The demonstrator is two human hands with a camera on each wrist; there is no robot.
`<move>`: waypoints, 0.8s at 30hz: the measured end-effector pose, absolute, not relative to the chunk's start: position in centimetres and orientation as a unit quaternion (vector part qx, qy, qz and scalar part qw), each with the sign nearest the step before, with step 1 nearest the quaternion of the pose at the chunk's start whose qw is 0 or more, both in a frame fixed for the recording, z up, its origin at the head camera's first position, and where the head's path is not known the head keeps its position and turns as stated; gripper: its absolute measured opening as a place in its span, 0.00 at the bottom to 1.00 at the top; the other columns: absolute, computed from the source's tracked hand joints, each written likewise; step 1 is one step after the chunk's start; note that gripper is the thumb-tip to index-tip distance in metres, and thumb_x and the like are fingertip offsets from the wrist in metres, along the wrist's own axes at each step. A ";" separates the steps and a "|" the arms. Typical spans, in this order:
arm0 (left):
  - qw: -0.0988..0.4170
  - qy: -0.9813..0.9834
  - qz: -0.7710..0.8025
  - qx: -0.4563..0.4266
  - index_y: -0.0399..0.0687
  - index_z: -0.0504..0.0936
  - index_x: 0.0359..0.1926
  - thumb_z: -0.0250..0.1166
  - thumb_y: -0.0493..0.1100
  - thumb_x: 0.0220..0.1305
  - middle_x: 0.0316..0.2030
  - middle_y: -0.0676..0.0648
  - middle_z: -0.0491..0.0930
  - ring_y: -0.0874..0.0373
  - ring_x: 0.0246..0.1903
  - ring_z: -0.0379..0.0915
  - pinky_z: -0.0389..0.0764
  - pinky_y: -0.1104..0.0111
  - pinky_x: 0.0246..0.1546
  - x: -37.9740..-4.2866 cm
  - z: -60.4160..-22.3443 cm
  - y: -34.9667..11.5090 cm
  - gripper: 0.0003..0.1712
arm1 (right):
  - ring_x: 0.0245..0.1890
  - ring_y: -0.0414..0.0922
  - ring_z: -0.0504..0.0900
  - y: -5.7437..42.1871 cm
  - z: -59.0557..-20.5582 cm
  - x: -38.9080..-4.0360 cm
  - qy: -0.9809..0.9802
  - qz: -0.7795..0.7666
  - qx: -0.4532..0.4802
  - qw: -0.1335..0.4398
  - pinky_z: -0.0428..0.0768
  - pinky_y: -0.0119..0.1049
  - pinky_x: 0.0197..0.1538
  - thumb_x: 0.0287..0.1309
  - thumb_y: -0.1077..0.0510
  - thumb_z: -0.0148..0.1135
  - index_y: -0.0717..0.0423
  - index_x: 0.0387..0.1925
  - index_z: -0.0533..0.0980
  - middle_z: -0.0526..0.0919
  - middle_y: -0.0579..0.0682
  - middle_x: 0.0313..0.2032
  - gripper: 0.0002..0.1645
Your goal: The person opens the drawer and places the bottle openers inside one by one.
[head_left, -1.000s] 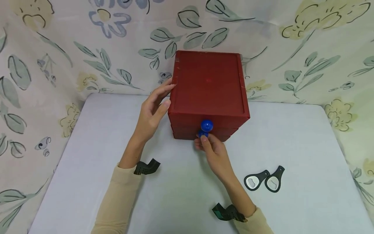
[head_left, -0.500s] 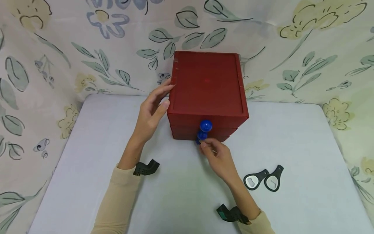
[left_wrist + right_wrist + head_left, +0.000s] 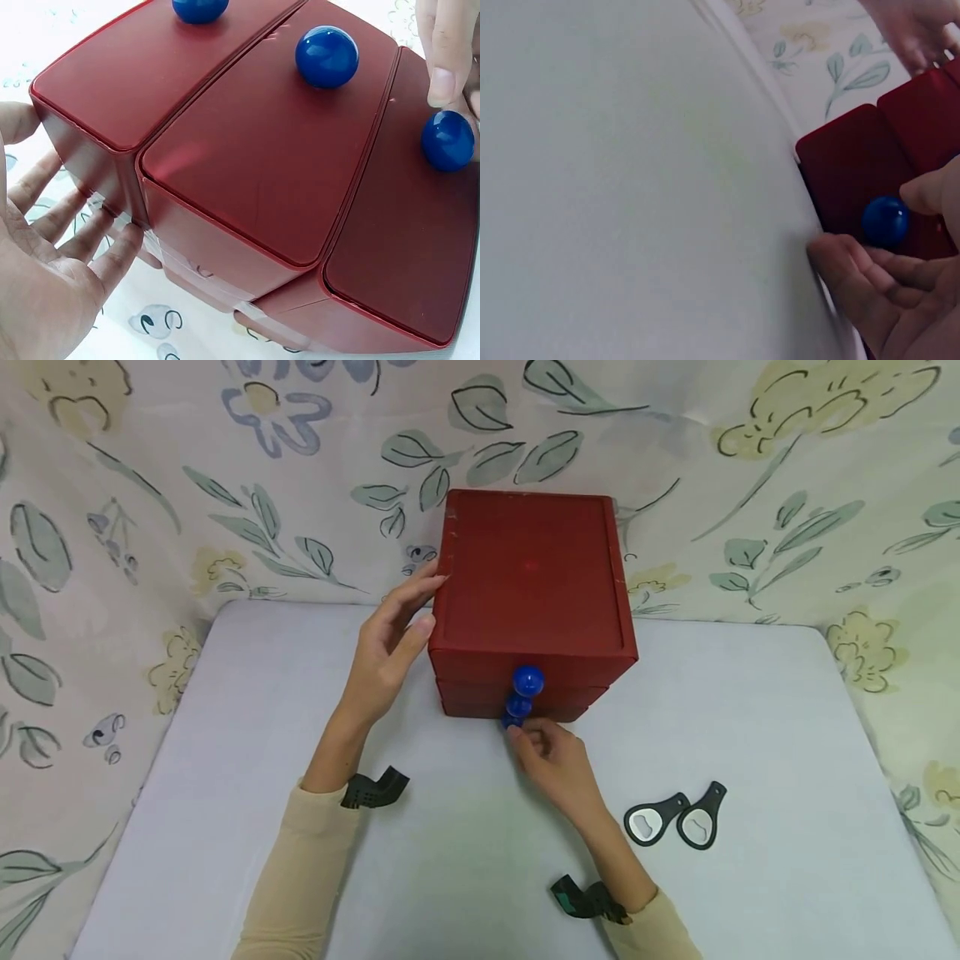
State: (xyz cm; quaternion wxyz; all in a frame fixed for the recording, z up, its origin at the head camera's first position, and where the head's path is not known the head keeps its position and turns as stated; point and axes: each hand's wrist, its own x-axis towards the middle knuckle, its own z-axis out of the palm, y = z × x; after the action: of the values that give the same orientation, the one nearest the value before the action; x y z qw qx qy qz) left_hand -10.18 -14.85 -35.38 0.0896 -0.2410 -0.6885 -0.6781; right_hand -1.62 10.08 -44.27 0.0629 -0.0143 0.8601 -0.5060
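Note:
A red chest of three stacked drawers [image 3: 531, 577] stands at the back of the table, each drawer front bearing a round blue knob. My left hand [image 3: 386, 656] rests against its left side with fingers spread, as the left wrist view also shows. Low at the front, my right hand [image 3: 558, 768] has thumb and fingers on either side of the bottom knob [image 3: 885, 220], pinching it. Above that sit the middle knob [image 3: 327, 57] and the top knob [image 3: 528, 681]. All drawer fronts appear flush in the left wrist view.
Two black-rimmed bottle openers, a left one [image 3: 647, 822] and a right one [image 3: 699, 828], lie touching on the white table [image 3: 450, 860], right of my right forearm. A floral cloth [image 3: 300, 510] hangs behind the chest and around the table's sides.
My right hand has moved down from the middle knob to the bottom knob, uncovering the middle one. The left hand stays against the chest's side.

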 end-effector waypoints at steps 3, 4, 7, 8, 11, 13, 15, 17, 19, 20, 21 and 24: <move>0.090 -0.689 -0.677 -0.241 0.34 0.70 0.74 0.52 0.38 0.77 0.80 0.49 0.65 0.51 0.79 0.64 0.66 0.56 0.82 -10.3 -35.4 -14.9 0.28 | 0.27 0.41 0.86 9.7 -44.3 -1.9 0.845 -0.528 -0.021 0.084 0.84 0.28 0.34 0.74 0.48 0.62 0.55 0.43 0.83 0.89 0.51 0.29 0.15; 0.091 -0.690 -0.676 -0.241 0.34 0.70 0.74 0.52 0.38 0.77 0.80 0.49 0.65 0.50 0.79 0.64 0.66 0.56 0.82 -10.3 -35.4 -14.9 0.28 | 0.27 0.41 0.87 9.6 -44.4 -2.0 0.838 -0.537 -0.018 0.091 0.85 0.27 0.34 0.75 0.48 0.61 0.56 0.42 0.83 0.89 0.52 0.29 0.15; 0.091 -0.692 -0.674 -0.241 0.35 0.70 0.74 0.52 0.38 0.77 0.80 0.49 0.65 0.50 0.79 0.64 0.66 0.58 0.82 -10.3 -35.4 -14.9 0.28 | 0.28 0.43 0.90 9.3 -44.4 -2.3 0.822 -0.559 -0.001 0.108 0.87 0.27 0.35 0.76 0.50 0.61 0.59 0.41 0.83 0.91 0.55 0.31 0.16; 0.092 -0.693 -0.673 -0.241 0.35 0.70 0.74 0.53 0.39 0.77 0.80 0.49 0.65 0.50 0.79 0.64 0.66 0.58 0.82 -10.3 -35.3 -14.9 0.28 | 0.29 0.44 0.91 9.2 -44.4 -2.4 0.817 -0.565 0.003 0.113 0.88 0.26 0.36 0.76 0.50 0.61 0.60 0.41 0.83 0.91 0.56 0.32 0.16; 0.093 -0.693 -0.674 -0.240 0.34 0.70 0.74 0.53 0.37 0.76 0.80 0.48 0.65 0.51 0.79 0.64 0.66 0.58 0.82 -10.3 -35.2 -14.9 0.28 | 0.30 0.46 0.92 9.0 -44.4 -2.6 0.810 -0.575 0.014 0.117 0.89 0.28 0.37 0.76 0.51 0.61 0.62 0.43 0.85 0.92 0.58 0.35 0.17; 0.094 -0.691 -0.675 -0.240 0.34 0.70 0.74 0.53 0.37 0.76 0.80 0.47 0.65 0.50 0.79 0.64 0.66 0.58 0.82 -10.3 -35.2 -15.0 0.29 | 0.31 0.47 0.92 9.0 -44.4 -2.7 0.802 -0.585 0.017 0.121 0.91 0.30 0.38 0.76 0.52 0.61 0.63 0.44 0.85 0.92 0.60 0.36 0.17; 0.094 -0.690 -0.676 -0.240 0.34 0.70 0.74 0.53 0.37 0.75 0.80 0.47 0.65 0.50 0.79 0.64 0.66 0.58 0.82 -10.3 -35.2 -15.0 0.29 | 0.32 0.49 0.93 8.9 -44.4 -2.7 0.793 -0.595 0.021 0.128 0.91 0.32 0.37 0.76 0.52 0.60 0.64 0.46 0.84 0.92 0.61 0.38 0.18; 0.095 -0.692 -0.675 -0.238 0.35 0.70 0.74 0.53 0.37 0.75 0.80 0.47 0.65 0.50 0.78 0.64 0.66 0.58 0.81 -10.2 -35.2 -15.0 0.29 | 0.33 0.50 0.93 8.9 -44.3 -2.7 0.785 -0.605 0.023 0.135 0.92 0.33 0.36 0.77 0.52 0.60 0.66 0.48 0.84 0.92 0.63 0.40 0.18; 0.095 -0.692 -0.675 -0.237 0.35 0.70 0.74 0.53 0.37 0.75 0.80 0.47 0.65 0.50 0.78 0.64 0.66 0.58 0.81 -10.2 -35.2 -15.0 0.29 | 0.34 0.50 0.93 8.8 -44.2 -2.7 0.779 -0.611 0.023 0.140 0.92 0.35 0.36 0.77 0.53 0.59 0.66 0.50 0.83 0.91 0.63 0.41 0.19; 0.094 -0.691 -0.676 -0.237 0.35 0.70 0.74 0.53 0.37 0.75 0.80 0.47 0.65 0.50 0.78 0.64 0.66 0.58 0.81 -10.2 -35.2 -14.9 0.29 | 0.34 0.50 0.93 8.8 -44.2 -2.7 0.780 -0.610 0.021 0.141 0.92 0.35 0.35 0.78 0.52 0.58 0.66 0.50 0.83 0.91 0.63 0.41 0.19; 0.094 -0.691 -0.677 -0.237 0.35 0.70 0.74 0.53 0.37 0.75 0.80 0.47 0.65 0.50 0.78 0.64 0.66 0.58 0.81 -10.2 -35.2 -14.9 0.29 | 0.33 0.50 0.93 8.8 -44.2 -2.6 0.781 -0.609 0.021 0.141 0.92 0.35 0.35 0.78 0.52 0.58 0.66 0.49 0.83 0.91 0.63 0.41 0.19; 0.092 -0.690 -0.678 -0.237 0.34 0.70 0.74 0.53 0.37 0.75 0.80 0.47 0.65 0.50 0.79 0.64 0.66 0.59 0.81 -10.2 -35.3 -14.8 0.29 | 0.32 0.50 0.93 8.9 -44.1 -2.6 0.786 -0.601 0.021 0.143 0.92 0.35 0.35 0.78 0.52 0.58 0.65 0.47 0.84 0.92 0.62 0.39 0.19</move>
State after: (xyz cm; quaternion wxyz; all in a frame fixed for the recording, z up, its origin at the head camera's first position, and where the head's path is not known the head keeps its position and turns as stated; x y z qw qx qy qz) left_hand -10.17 -14.81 -35.30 0.0924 -0.2367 -0.6899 -0.6779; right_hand -2.55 8.87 -44.14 0.1430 0.0215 0.7858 -0.6013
